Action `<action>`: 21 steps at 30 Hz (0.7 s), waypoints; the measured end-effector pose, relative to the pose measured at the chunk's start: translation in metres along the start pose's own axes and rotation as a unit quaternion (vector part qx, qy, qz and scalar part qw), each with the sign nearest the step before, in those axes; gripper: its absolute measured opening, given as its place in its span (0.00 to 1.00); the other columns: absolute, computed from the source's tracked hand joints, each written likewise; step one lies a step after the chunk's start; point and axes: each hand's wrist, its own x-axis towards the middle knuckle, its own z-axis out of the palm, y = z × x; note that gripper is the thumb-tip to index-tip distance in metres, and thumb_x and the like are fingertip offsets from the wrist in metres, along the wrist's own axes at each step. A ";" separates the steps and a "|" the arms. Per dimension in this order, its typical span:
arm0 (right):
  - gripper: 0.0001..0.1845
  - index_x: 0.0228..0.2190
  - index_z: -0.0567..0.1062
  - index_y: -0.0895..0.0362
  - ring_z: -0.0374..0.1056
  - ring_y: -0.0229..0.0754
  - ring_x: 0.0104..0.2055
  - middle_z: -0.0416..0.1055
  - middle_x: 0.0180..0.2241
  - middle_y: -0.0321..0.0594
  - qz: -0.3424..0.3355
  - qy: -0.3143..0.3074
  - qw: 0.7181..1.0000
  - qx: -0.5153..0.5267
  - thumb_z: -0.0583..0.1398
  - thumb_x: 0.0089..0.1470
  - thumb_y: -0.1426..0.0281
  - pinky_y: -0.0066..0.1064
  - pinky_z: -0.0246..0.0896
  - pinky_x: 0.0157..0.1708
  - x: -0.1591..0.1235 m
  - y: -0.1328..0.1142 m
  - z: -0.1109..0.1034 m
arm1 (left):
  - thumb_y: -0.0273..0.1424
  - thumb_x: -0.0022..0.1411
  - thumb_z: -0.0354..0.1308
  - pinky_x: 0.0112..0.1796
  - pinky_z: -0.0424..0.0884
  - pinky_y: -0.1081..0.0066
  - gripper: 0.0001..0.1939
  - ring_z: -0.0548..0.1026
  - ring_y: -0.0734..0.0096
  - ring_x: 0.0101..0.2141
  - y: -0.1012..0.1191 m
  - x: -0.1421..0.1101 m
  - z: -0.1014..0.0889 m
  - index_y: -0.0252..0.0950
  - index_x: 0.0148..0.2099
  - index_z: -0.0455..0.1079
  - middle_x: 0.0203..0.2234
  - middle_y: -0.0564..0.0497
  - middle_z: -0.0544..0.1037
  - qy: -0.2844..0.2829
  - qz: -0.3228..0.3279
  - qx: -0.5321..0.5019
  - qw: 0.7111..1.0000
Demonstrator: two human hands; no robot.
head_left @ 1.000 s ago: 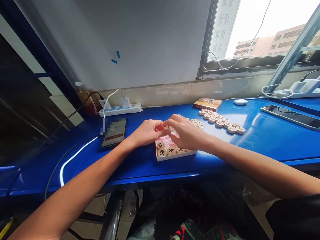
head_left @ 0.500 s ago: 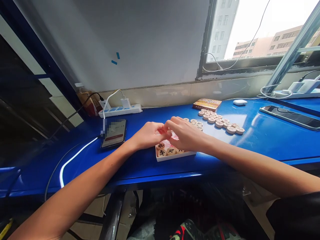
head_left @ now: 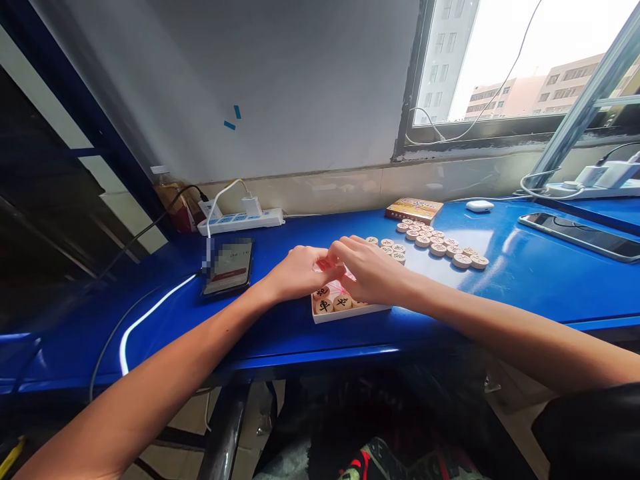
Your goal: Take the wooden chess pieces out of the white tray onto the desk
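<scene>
A shallow white box [head_left: 353, 313] lies on the blue table and holds round wooden Chinese chess pieces [head_left: 325, 305] with black characters along its near and left sides. Pink-lined paper shows at its middle. Over the box's left part is my left hand [head_left: 299, 272], fingers curled inward. My right hand [head_left: 374, 270] arches across the box from the right, its bent fingertips meeting those of the left. Whatever lies between the fingertips is hidden. Behind the right hand sit several more chess pieces [head_left: 387, 251], partly covered by it.
Rows of loose chess pieces [head_left: 438, 249] lie to the right, before a printed carton [head_left: 414, 210]. A phone [head_left: 230, 268] and power strip [head_left: 250, 220] are at left. A white earbud case [head_left: 480, 206] and another phone [head_left: 583, 235] are at right.
Almost nothing differs. Both hands stay over the box with their fingertips together, shifted very slightly. The box and the loose pieces keep their places.
</scene>
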 end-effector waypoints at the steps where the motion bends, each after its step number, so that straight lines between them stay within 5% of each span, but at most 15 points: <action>1: 0.08 0.36 0.66 0.60 0.60 0.42 0.35 0.68 0.33 0.42 0.001 0.000 1.000 -0.001 0.55 0.51 0.77 0.30 0.52 0.33 0.000 0.000 0.000 | 0.42 0.59 0.54 0.30 0.61 0.74 0.15 0.73 0.69 0.29 0.000 0.000 0.000 0.36 0.32 0.73 0.28 0.55 0.78 0.001 0.001 0.001 1.000; 21: 0.13 0.42 0.65 0.62 0.60 0.42 0.35 0.63 0.38 0.47 -0.004 -0.024 1.000 0.007 0.53 0.54 0.81 0.30 0.52 0.31 0.000 0.003 0.006 | 0.42 0.56 0.54 0.33 0.64 0.73 0.15 0.75 0.66 0.32 0.002 0.000 -0.002 0.35 0.35 0.73 0.30 0.53 0.78 0.009 -0.017 -0.024 1.000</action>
